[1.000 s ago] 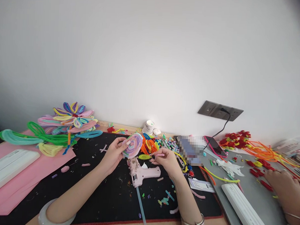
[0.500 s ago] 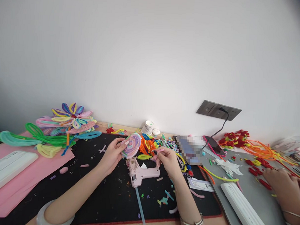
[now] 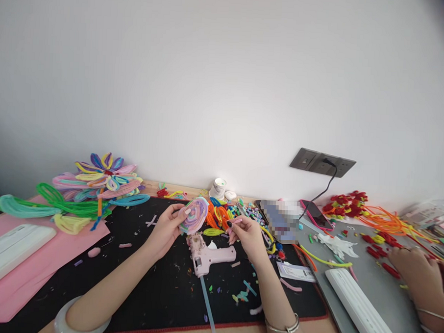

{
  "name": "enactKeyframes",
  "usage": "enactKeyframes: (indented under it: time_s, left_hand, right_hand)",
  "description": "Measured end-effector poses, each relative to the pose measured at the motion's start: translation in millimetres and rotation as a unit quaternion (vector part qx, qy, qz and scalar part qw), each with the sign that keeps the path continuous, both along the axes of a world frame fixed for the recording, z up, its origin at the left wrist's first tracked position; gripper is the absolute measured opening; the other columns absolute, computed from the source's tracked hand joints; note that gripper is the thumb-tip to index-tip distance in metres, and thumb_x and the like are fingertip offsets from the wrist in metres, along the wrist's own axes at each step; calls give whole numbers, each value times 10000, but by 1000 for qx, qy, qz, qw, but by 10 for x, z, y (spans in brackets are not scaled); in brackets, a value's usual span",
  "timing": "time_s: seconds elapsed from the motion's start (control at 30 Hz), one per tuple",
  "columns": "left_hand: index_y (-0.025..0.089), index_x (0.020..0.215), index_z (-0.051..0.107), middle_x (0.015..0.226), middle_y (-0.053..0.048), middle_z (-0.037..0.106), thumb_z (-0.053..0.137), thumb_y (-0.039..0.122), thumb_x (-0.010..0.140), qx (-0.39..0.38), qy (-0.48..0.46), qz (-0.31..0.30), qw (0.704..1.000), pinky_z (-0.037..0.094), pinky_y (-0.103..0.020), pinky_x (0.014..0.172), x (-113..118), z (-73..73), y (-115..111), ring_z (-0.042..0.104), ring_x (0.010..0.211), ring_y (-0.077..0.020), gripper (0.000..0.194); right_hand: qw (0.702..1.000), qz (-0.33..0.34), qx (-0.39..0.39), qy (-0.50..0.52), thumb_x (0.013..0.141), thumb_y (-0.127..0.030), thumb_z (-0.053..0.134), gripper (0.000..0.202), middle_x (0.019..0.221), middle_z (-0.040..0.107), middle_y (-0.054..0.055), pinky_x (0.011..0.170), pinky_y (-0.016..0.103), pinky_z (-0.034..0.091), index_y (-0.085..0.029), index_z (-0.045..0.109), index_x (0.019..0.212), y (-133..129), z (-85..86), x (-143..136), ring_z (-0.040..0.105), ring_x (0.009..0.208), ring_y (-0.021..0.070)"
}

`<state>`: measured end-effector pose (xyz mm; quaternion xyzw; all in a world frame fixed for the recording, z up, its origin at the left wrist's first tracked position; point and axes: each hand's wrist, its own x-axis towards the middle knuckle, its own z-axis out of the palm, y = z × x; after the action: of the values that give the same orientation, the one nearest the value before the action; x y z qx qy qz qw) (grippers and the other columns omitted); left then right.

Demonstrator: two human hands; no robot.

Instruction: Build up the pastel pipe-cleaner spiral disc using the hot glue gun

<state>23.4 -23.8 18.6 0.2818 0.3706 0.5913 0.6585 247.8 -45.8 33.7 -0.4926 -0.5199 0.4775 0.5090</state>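
Note:
My left hand (image 3: 171, 227) is closed on the edge of a round pastel spiral of pipe cleaners (image 3: 195, 215), held above the black mat (image 3: 157, 291). To its right, my right hand (image 3: 246, 236) pinches a short pink pipe cleaner piece (image 3: 236, 220) between thumb and finger. The spiral and the pink piece are apart. Just below both hands a pale pink hot glue gun (image 3: 206, 259) lies on the mat, a long glue stick (image 3: 208, 303) sticking out toward me. Behind the hands are orange pipe cleaner loops (image 3: 220, 216) and a yellow-green loop (image 3: 212, 232).
A pipe cleaner flower (image 3: 107, 174) lies at left on pink paper (image 3: 74, 251), near a white case (image 3: 15, 251). At the back stands a paper cup (image 3: 218, 188). Phones (image 3: 315, 216) and a wall socket (image 3: 323, 162) are to the right, with another person's hand (image 3: 416, 273) beyond.
My right hand's fingers have lifted away from the glue gun's handle, still pinching the pink piece. My left hand and the spiral have hardly moved.

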Motion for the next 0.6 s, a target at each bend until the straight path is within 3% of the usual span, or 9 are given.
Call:
enactKeyframes:
  time_s: [0.2,0.33,0.43,0.6]
  left_hand:
    - [157,909,578,749,6,720,910,302,520,-3,1,0,1000,549,-209,563,-1,-3,-2,665,641,-121,531]
    - [158,911,575,748,9,716,905,304,530,0,4,-3,1000,549,-213,566,-5,0,-11,667,643,-124,525]
    - [160,919,573,755,7,715,902,305,538,2,7,-5,1000,551,-223,569,-4,0,-8,669,645,-128,524]
    - [161,916,570,751,6,711,903,304,535,2,8,-5,1000,547,-225,564,-2,8,-9,666,637,-129,525]
  right_hand:
    - [1000,-8,6,-19,696,-268,645,130,448,564,-50,408,205,444,-191,560,636,7,-27,12,506,374,97]
    - [1000,4,-8,0,730,-348,662,168,551,637,-20,488,265,525,-201,581,724,0,-21,0,598,456,146]
    - [1000,9,-11,8,764,-430,649,252,630,664,6,537,305,554,-209,560,682,-11,-10,-9,630,505,169]
    - [998,-10,27,-62,785,-399,603,238,505,577,-24,458,267,461,-192,621,667,-26,17,1,529,422,136]
